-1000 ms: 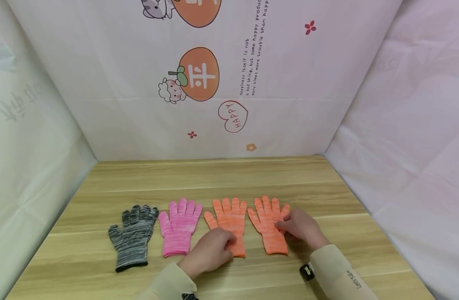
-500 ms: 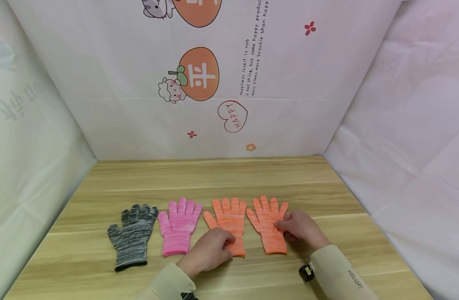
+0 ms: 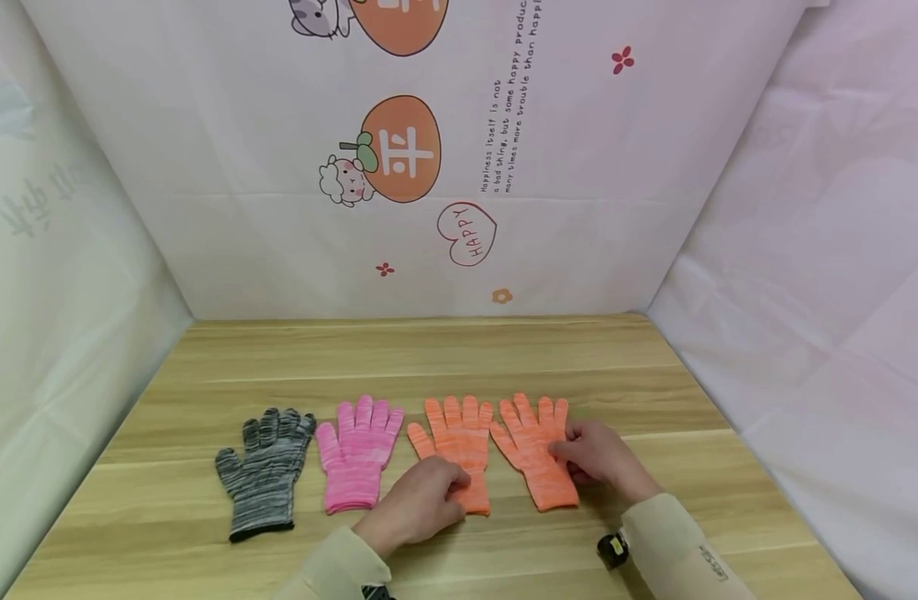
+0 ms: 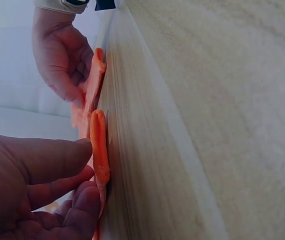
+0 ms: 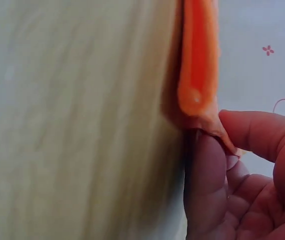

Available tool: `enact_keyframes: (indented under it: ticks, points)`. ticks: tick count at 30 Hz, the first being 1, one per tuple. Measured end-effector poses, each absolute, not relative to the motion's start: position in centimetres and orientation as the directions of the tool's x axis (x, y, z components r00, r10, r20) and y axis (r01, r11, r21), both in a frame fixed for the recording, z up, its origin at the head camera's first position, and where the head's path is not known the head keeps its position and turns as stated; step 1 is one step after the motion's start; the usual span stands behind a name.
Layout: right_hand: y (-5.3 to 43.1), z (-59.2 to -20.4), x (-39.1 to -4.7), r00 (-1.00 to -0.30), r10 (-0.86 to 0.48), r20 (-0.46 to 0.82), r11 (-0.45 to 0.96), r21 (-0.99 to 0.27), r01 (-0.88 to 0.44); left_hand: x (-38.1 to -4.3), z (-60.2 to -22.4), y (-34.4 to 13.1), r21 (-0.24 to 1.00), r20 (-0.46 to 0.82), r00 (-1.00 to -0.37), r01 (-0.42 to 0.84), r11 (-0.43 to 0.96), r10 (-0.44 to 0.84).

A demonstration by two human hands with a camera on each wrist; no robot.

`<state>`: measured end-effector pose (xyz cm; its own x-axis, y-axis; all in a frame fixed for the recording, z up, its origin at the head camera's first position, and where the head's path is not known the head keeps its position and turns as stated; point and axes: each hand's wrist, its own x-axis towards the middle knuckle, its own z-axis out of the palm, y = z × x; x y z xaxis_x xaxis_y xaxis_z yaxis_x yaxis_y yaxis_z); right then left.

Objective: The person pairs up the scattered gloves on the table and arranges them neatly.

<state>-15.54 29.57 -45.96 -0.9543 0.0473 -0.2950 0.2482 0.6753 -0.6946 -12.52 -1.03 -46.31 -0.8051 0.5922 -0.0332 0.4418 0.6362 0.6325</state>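
Observation:
An orange knit glove lies on the table at the right end of a row, and my right hand pinches its right edge between thumb and fingers. The right wrist view shows the thumb above that edge and a finger beneath it. A second orange glove lies just left of it. My left hand rests at that glove's cuff, and in the left wrist view the thumb and bent fingers touch its upper face. Further left lie a pink glove and a grey-and-black glove, both flat with fingers pointing away.
The gloves lie on a wood-grain table. White printed sheeting rises as a wall at the back, and plain white walls stand on both sides. A black device shows at the right wrist.
The right orange glove's fingers have swung to the left and its cuff slightly to the right, while my right hand keeps hold of its edge. My left hand stays put.

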Motion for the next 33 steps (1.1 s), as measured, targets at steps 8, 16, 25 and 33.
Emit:
enact_keyframes:
  ticks: [8,16,25,33]
  points:
    - [28.9,-45.1,-15.4,-0.967,0.04,-0.253,0.659,-0.72,0.216,-12.4,-46.3,-1.0,0.631,-0.022,-0.806,0.448,0.634,0.592]
    - [28.5,-43.4,-14.9,-0.979,-0.008,-0.202,0.63,-0.762,0.152,-12.4,-46.3,-0.9,0.627,-0.012,-0.81,0.451,0.636,0.586]
    - [27.8,-41.2,-14.4,-0.986,-0.075,-0.147,0.544,-0.835,0.083,-12.4,-46.5,-0.8,0.617,-0.009,-0.808,0.459,0.639,0.589]
    - [26.3,-39.7,-13.9,-0.988,-0.087,-0.13,0.54,-0.839,0.063,-12.5,-46.4,-0.7,0.627,-0.012,-0.804,0.456,0.631,0.594]
